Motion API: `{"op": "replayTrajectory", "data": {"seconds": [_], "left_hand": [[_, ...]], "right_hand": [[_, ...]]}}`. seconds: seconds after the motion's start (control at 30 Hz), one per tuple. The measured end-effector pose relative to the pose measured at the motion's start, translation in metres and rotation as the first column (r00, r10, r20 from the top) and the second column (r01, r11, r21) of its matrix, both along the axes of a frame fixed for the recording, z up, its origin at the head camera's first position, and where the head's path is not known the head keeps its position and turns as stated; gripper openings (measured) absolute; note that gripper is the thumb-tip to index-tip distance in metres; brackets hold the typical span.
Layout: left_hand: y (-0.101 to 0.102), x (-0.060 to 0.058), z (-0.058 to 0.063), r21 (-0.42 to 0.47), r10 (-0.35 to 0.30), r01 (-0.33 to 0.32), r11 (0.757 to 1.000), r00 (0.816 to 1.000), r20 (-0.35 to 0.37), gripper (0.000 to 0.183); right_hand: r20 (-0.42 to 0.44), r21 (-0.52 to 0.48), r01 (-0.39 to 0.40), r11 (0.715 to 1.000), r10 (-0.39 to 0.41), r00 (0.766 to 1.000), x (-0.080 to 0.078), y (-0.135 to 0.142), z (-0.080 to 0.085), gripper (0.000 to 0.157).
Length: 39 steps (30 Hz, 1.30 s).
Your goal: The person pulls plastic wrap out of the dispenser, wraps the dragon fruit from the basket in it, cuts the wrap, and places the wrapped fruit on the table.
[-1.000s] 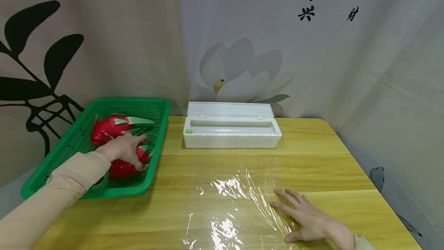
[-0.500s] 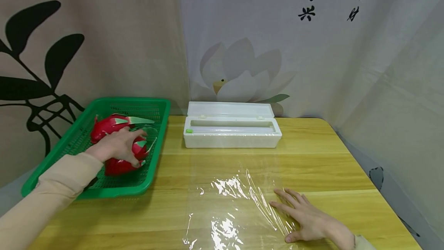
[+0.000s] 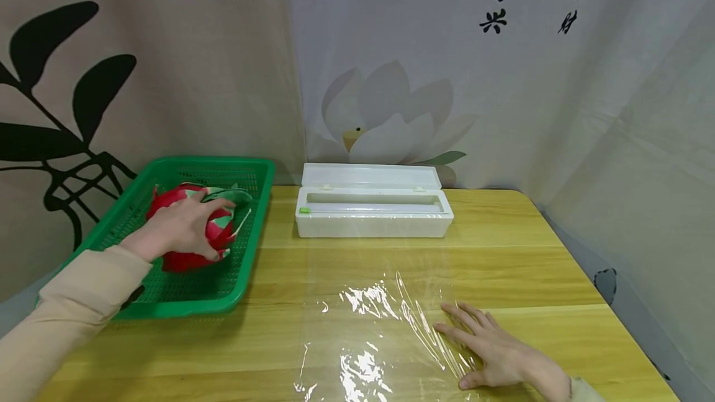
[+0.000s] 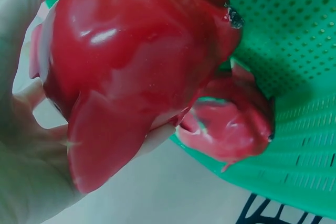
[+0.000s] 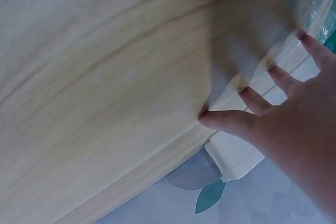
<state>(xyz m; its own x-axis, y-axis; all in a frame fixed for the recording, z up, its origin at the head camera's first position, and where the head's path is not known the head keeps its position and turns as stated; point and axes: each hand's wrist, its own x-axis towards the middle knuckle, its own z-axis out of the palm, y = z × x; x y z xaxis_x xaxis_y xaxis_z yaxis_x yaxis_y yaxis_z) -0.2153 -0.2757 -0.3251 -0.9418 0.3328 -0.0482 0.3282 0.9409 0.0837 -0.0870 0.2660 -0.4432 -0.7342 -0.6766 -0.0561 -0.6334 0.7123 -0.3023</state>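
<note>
My left hand (image 3: 181, 226) grips a red dragon fruit (image 4: 142, 51) inside the green basket (image 3: 252, 253), its thumb and fingers curled round the fruit in the left wrist view. Behind it lies another dragon fruit (image 4: 236, 129), partly covered by the hand in the head view. My right hand (image 3: 497, 352) rests with spread fingers on the right edge of a clear sheet of cling film (image 3: 368, 327). The film runs over the wooden table from a white cling film dispenser (image 3: 374, 227), and creases fan out near the fingertips.
The dispenser's lid (image 3: 371, 176) stands raised at the back, with a small green slider (image 3: 304, 210) at its left. A printed curtain (image 3: 402, 48) hangs right behind the table (image 3: 536, 278). A dark object (image 3: 133, 296) shows in the basket beneath the left sleeve.
My left hand has drawn back slightly leftward, and the dragon fruit in its grip has moved left and up with it. The right hand and the film stay still.
</note>
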Motion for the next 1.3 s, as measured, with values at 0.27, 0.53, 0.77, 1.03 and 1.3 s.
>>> {"op": "replayTrajectory", "data": {"seconds": [0.27,0.53,0.77,1.03,1.3], "left_hand": [[0.005,0.004,0.012,0.02,-0.02,0.022,1.0,0.998,-0.065,0.085],[0.013,0.007,0.026,0.025,-0.041,0.045,0.999,0.991,-0.128,0.084],[0.025,0.011,0.035,0.038,-0.057,0.063,0.997,0.987,-0.152,0.084],[0.046,0.017,0.044,0.037,-0.107,0.115,0.993,0.978,-0.178,0.081],[0.072,0.024,0.049,0.054,-0.185,0.2,0.978,0.961,-0.207,0.085]], "right_hand": [[0.014,-0.007,0.004,1.0,-0.004,1.0,0.001,0.0,0.001,0.088],[0.003,0.005,-0.003,1.0,0.003,1.0,0.001,0.0,0.001,0.088],[-0.004,0.005,-0.01,1.0,0.01,1.0,0.001,0.0,0.001,0.088],[-0.006,0.007,0.002,1.0,-0.002,1.0,0.001,0.001,0.0,0.09],[0.004,0.012,0.003,1.0,-0.003,1.0,0.001,0.0,-0.001,0.09]]}}
